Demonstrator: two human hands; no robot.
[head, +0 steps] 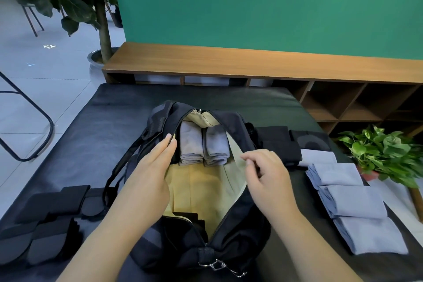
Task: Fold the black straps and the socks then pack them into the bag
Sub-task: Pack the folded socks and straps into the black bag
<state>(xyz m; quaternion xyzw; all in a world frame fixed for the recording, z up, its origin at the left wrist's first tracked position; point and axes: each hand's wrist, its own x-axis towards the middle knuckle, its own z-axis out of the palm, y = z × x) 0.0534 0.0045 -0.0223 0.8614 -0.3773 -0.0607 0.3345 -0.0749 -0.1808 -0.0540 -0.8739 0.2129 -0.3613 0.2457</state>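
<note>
Office/studio rm, green wall point(263, 7), cubby shelf point(229, 62), tile floor point(45, 75)

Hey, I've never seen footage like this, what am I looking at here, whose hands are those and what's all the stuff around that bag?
There is no machine here. A person wears a camera on the head, so the one picture looks down at their own two hands. The left hand, fingers straight, presses back one edge of an open black bag. The right hand, fingers curled, seems to pinch the other edge. Two folded grey socks already sit inside. On the black table, more folded socks wait to the right, and black straps lie to the left.
</note>
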